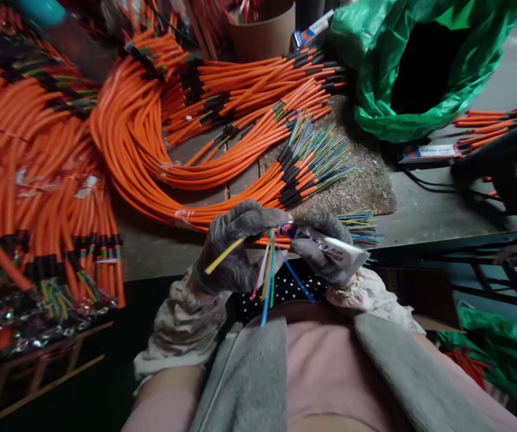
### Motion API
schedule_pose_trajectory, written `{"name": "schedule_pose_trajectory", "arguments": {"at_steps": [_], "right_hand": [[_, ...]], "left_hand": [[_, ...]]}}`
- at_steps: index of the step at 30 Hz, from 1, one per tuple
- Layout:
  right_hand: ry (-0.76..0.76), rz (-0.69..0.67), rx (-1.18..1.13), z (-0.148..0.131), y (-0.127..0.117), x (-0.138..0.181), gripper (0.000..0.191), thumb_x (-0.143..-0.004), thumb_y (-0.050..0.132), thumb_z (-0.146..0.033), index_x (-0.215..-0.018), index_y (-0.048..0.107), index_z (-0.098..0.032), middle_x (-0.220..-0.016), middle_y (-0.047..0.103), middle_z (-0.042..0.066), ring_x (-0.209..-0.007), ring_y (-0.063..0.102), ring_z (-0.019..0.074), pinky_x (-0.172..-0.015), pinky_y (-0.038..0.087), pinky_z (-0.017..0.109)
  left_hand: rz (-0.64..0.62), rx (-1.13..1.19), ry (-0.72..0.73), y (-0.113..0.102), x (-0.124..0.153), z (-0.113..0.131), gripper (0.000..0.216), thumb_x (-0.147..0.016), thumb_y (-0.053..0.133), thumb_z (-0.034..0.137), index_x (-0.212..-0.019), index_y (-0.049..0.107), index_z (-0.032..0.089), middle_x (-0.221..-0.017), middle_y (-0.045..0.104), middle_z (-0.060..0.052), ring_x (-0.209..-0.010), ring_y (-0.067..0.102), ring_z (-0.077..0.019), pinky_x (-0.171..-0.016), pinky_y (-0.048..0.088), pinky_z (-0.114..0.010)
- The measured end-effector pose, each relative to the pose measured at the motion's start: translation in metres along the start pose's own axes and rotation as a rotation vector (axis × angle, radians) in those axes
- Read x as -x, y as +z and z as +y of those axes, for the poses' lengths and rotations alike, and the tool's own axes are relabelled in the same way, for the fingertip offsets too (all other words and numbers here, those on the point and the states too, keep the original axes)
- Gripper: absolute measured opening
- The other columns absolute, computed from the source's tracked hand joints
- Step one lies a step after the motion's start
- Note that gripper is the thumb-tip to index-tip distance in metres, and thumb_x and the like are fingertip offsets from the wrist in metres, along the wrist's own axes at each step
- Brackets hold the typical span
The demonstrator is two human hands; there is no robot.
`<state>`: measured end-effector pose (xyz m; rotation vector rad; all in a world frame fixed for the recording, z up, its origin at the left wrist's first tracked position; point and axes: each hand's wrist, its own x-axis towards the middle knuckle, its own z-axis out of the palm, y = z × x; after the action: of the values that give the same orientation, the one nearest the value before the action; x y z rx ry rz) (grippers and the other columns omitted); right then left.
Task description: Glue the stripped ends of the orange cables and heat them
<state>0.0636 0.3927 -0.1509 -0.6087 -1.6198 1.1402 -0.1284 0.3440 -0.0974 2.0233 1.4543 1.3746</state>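
My left hand [240, 246], in a grey glove, is closed on a cable end from which thin coloured wires [267, 276] fan out downward: yellow, white, green, blue and red. The cable itself is mostly hidden by my fingers. In my gloved right hand [319, 240] is a white and blue squeeze tube [341, 255], its nozzle end pointing left toward the wires and close to my left fingertips. Whether the nozzle touches them I cannot tell. Just beyond my hands, a curved bundle of orange cables [127, 138] ends in black bands and frayed thin wires [325, 156].
More orange cables [28, 162] pile up at the left. A green plastic bag [375, 114] stands open at the back right, beside a small box [429, 153] and a black tool [501, 156]. A brown round tub [265, 33] stands behind. A worn board [366, 180] lies on the table.
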Motion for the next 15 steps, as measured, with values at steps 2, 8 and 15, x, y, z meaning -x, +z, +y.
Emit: {"name": "schedule_pose_trajectory", "arguments": {"at_steps": [2, 8, 15], "right_hand": [[-0.262, 0.046, 0.210, 0.000, 0.000, -0.003, 0.022, -0.090, 0.082, -0.028, -0.111, 0.074, -0.026, -0.091, 0.080, 0.001, -0.074, 0.075, 0.0157, -0.068, 0.062, 0.026], [-0.483, 0.049, 0.447, 0.004, 0.004, -0.011, 0.014, -0.096, 0.073, -0.025, -0.109, 0.070, -0.021, -0.087, 0.079, 0.005, -0.073, 0.076, 0.0163, -0.066, 0.060, 0.025], [-0.456, 0.085, 0.442, 0.010, 0.010, -0.004, 0.021, -0.091, 0.079, -0.022, -0.110, 0.071, -0.023, -0.089, 0.080, 0.005, -0.074, 0.075, 0.0174, -0.066, 0.060, 0.027]], "left_hand": [[0.040, 0.057, 0.080, 0.002, -0.016, 0.001, 0.007, -0.095, 0.073, 0.031, -0.091, 0.073, 0.025, -0.084, 0.075, -0.001, -0.084, 0.071, -0.0184, -0.079, 0.063, -0.035], [0.085, 0.267, -0.125, 0.017, -0.042, -0.002, 0.044, -0.105, 0.057, 0.050, -0.073, 0.068, 0.022, -0.078, 0.065, -0.002, -0.074, 0.066, -0.0165, -0.073, 0.060, -0.034], [0.108, 0.224, -0.147, 0.019, -0.041, 0.000, 0.040, -0.107, 0.054, 0.047, -0.080, 0.069, 0.021, -0.083, 0.067, -0.003, -0.079, 0.070, -0.0146, -0.077, 0.062, -0.030]]}}
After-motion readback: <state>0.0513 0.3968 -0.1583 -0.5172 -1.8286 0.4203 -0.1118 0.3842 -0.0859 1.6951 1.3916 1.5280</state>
